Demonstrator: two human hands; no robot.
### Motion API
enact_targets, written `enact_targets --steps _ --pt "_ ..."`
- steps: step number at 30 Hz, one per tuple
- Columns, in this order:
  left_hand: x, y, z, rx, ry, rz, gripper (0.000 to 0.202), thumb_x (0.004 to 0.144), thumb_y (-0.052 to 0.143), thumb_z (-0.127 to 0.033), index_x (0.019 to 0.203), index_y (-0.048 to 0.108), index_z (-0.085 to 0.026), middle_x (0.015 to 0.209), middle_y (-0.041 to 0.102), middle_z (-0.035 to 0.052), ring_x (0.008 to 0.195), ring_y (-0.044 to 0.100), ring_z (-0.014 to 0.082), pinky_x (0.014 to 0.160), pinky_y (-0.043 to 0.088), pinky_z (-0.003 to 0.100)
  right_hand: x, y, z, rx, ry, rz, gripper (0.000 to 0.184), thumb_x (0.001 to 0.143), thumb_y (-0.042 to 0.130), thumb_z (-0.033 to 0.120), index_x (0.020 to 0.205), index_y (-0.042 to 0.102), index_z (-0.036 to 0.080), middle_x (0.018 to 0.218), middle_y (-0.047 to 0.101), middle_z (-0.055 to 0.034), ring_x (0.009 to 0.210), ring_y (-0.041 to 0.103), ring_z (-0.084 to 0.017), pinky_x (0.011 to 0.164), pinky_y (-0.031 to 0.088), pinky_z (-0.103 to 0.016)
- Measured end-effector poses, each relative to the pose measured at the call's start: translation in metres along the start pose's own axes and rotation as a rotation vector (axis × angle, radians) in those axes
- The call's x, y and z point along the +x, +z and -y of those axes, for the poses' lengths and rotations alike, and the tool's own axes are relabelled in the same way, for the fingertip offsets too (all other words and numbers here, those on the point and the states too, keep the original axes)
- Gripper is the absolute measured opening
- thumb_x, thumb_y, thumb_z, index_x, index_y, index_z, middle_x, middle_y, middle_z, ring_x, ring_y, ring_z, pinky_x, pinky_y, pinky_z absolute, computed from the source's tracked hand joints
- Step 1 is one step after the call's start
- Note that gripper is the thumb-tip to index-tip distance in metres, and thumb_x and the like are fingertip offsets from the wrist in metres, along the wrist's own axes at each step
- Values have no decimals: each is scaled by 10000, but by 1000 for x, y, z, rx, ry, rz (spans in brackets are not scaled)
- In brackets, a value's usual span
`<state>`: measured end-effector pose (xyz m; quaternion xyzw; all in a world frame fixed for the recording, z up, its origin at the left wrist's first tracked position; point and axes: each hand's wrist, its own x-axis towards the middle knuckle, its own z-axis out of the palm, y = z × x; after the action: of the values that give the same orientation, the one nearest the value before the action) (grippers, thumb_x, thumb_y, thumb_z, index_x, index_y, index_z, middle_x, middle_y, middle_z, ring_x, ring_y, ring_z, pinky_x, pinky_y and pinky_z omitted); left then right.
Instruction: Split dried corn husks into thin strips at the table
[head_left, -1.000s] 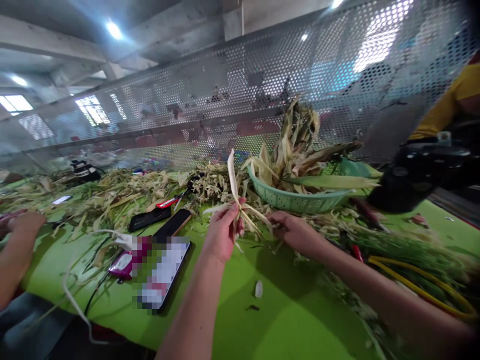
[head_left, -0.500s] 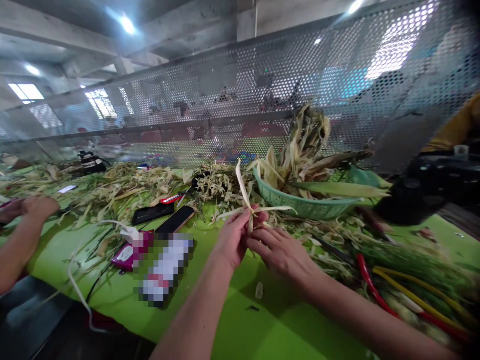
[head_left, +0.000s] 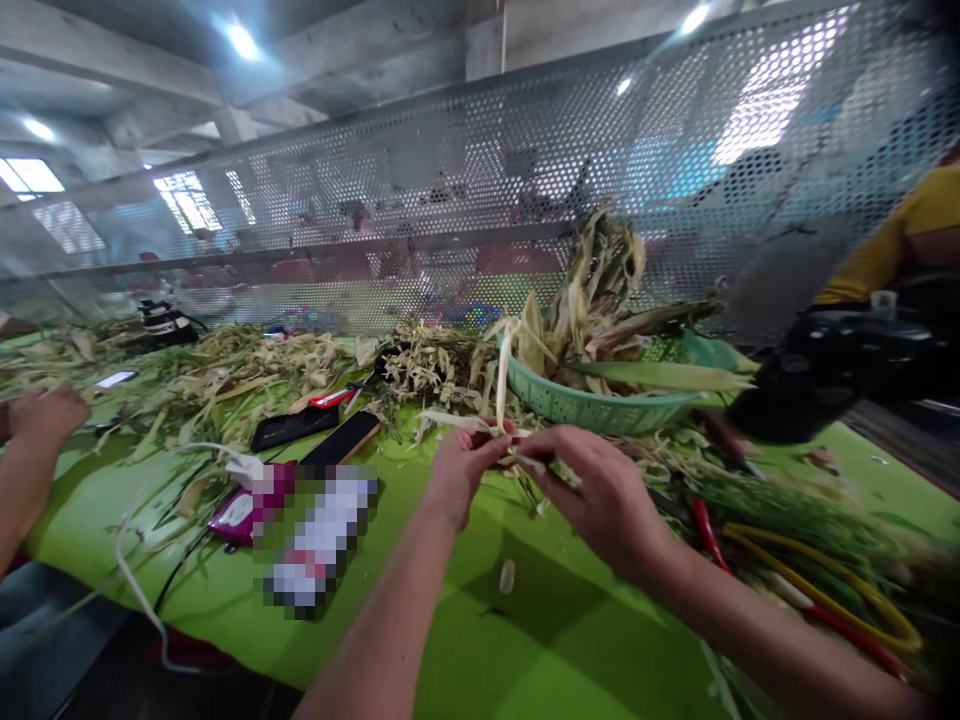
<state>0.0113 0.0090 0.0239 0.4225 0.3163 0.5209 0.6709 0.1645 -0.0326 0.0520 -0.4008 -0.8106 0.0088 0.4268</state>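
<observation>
Between my hands are pale strips of corn husk [head_left: 502,385], crossing at one point, with one strip standing upright and another reaching left. My left hand [head_left: 463,470] pinches them near the crossing. Just to the right, my right hand [head_left: 592,485] has its thumb and fingers closed on the strips' right end. Both hands are above the green tabletop [head_left: 480,640]. A small clear piece [head_left: 508,576] lies on the table below them. Behind my hands stands a green plastic basket [head_left: 592,400] heaped with dried husks [head_left: 600,290].
Left of me lie phones [head_left: 341,443], a purple packet [head_left: 244,510] and a white cable [head_left: 139,580]. Scissors with red handles [head_left: 705,535] and green stems lie right. Another person's hand [head_left: 49,410] is at far left. A perforated metal screen [head_left: 420,200] runs behind the husk piles.
My right hand has moved right and up, away from the crossing, drawing a strip end with it. The strip that pointed right is now mostly hidden by my fingers.
</observation>
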Motion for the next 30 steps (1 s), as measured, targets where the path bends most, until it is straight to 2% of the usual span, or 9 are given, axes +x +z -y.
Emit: enact_targets --steps 5,8,11,14,17,21,26,30 --pt "-5 6 -3 -112 -78 78 361 604 828 -339 864 682 -135 824 673 46 700 599 126 683 494 263 8 -5 -15 221 335 -108 133 864 596 335 861 622 205 823 630 -44 747 580 -187 678 456 -302" --pt "-8 8 -3 -110 -67 122 338 634 814 -329 875 674 -138 837 670 40 731 604 124 697 500 259 8 -1 -21 407 500 -82 216 838 615 407 865 610 193 757 620 -22 678 562 -167 610 436 -275" --pt "-7 7 -2 -50 -40 130 324 654 802 -300 897 665 -134 830 673 38 736 604 120 704 496 262 8 1 -23 538 570 -48 242 818 630 424 861 595 189 752 621 -17 695 563 -161 633 440 -274" --pt "-4 4 0 -49 -41 19 294 671 781 -294 879 654 -130 802 674 37 704 602 116 681 488 261 9 2 -24 621 600 21 259 820 620 433 895 579 188 808 635 -26 749 586 -166 686 461 -289" --pt "0 1 2 -67 -40 -98 303 644 784 -274 870 651 -123 815 678 46 700 604 118 665 482 255 9 2 -23 665 622 101 308 822 616 437 1008 556 199 801 635 -17 753 604 -169 678 471 -290" --pt "2 0 1 -26 -13 -158 269 642 755 -249 846 631 -126 788 663 44 704 608 129 656 483 258 9 1 -18 704 596 139 336 831 605 367 1118 516 216 803 644 -8 729 624 -167 681 489 -299" --pt "-1 3 -2 137 43 -117 215 686 711 -277 823 610 -145 721 618 8 625 550 100 586 439 224 11 -2 -17 617 431 209 204 850 565 276 1033 619 206 963 693 -56 898 644 -196 797 492 -318" --pt "-2 2 -1 303 42 -55 190 702 691 -294 808 621 -153 686 587 -2 600 501 102 561 391 221 9 -3 -19 355 327 178 164 851 596 280 986 669 224 906 710 -39 793 649 -187 735 482 -299"
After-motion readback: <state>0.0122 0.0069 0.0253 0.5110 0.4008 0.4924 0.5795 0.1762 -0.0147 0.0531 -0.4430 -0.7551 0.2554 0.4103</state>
